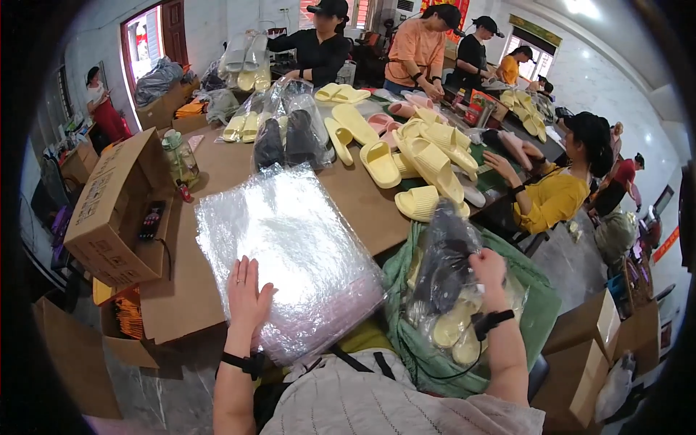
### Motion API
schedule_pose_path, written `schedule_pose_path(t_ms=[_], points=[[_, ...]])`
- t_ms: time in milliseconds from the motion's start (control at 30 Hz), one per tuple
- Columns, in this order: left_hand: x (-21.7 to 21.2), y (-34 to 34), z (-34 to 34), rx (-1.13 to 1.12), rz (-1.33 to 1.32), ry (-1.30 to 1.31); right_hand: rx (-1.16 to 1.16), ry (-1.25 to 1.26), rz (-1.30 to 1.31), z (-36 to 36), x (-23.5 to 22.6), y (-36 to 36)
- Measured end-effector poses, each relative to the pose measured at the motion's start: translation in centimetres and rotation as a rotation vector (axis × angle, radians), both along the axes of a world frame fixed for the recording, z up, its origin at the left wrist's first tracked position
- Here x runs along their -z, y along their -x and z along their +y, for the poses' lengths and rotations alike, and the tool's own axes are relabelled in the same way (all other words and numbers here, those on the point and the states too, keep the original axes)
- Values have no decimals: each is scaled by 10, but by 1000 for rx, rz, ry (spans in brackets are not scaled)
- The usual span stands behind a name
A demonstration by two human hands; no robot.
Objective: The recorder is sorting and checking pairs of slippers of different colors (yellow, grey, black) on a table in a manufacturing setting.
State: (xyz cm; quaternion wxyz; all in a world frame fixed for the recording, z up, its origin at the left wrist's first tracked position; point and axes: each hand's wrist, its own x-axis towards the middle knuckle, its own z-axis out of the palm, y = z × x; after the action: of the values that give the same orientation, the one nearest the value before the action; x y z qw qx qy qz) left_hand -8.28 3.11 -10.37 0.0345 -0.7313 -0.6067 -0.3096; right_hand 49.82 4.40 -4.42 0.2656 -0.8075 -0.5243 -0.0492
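My left hand [249,299] lies flat, fingers stretched, on a thick stack of shiny clear plastic bags [290,217] at the table's front edge. To its right, my right hand [487,267] is closed on the edge of a clear bag holding dark grey slippers [444,268]. That bag is above the mouth of a green woven sack [533,279]. Inside the sack are bagged pale yellow slippers [454,325]. Beyond the stack, another clear bag of dark slippers [299,134] lies next to loose yellow slippers [380,164].
An open cardboard box [109,217] with a dark handset [151,220] stands on the left of the brown table [181,304], near a clear jar [180,161]. A co-worker in yellow [554,196] handles a pink slipper at right. Several people work beyond. Cartons [576,362] stand lower right.
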Motion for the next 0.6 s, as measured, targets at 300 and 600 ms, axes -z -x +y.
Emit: schedule_pose_path(t_ms=[300, 600], points=[[-6, -2, -1, -18, 1, 35, 356, 80, -176, -56, -88, -70], [-2, -4, -1, -6, -11, 33, 421, 551, -303, -59, 13, -114]])
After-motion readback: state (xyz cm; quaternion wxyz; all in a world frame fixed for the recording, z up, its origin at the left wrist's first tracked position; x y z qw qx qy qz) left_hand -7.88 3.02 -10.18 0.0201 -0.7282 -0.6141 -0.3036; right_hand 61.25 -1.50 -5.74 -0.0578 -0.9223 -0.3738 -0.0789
